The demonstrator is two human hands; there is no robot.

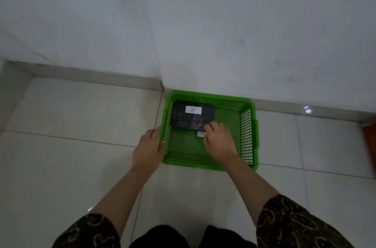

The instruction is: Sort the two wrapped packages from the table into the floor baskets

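Basket: green perforated plastic floor basket (pixel 249 125) on pale glossy floor tiles (pixel 81 115), pushed close to the white wall (pixel 223 34) and its skirting.
Package: dark flat rectangular package in clear wrap (pixel 189 118) lies inside the basket, far-left part, looks flat on the mesh bottom; white label marked "B" (pixel 193 109) faces up.
Second label: small white tag (pixel 200 134) just beside the package's near edge, partly hidden by the right hand; cannot tell if it is stuck to the basket floor or to something else.
Right hand: right hand (pixel 218 138) reaches over the near rim, fingertips (pixel 209 124) touching the package's near-right corner; fingers curled, a little apart, not clearly clamped on it. Cannot tell if it is gripping or only resting.
Left hand: left hand (pixel 147 148) outside, against the basket's left wall, fingers together and straight, thumb near the rim; holds nothing.
Step, my read: setting the B package down and letting go.
Do well: keep the left hand bracing the wall so the light basket does not skid; slide fingers off the corner flat, no drag on the slippery wrap; leave the B label up and readable.
Other package: not in view.
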